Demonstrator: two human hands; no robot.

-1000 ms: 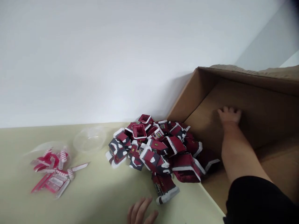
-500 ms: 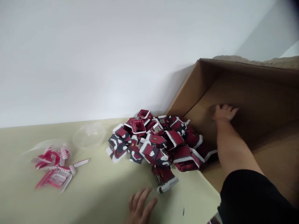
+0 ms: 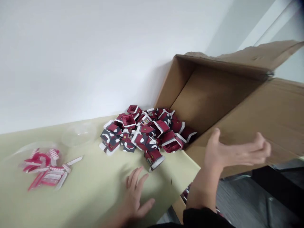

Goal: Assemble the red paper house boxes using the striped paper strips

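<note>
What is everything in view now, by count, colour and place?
houses: many, dark red, white and grey, heaped mid-table
box: one, brown, right
strips: several, pink and white, table's left
clear containers: two, colourless, left; one blurred by the strips
table: one, pale yellow-green, below
wall: one, white, behind
floor: grey, lower right
sleeve: one, black, bottom
left hand: one, bare, over table
right hand: one, bare, before box

Pale table (image 3: 99,180) bears 1 heap of red houses (image 3: 142,136).
</note>
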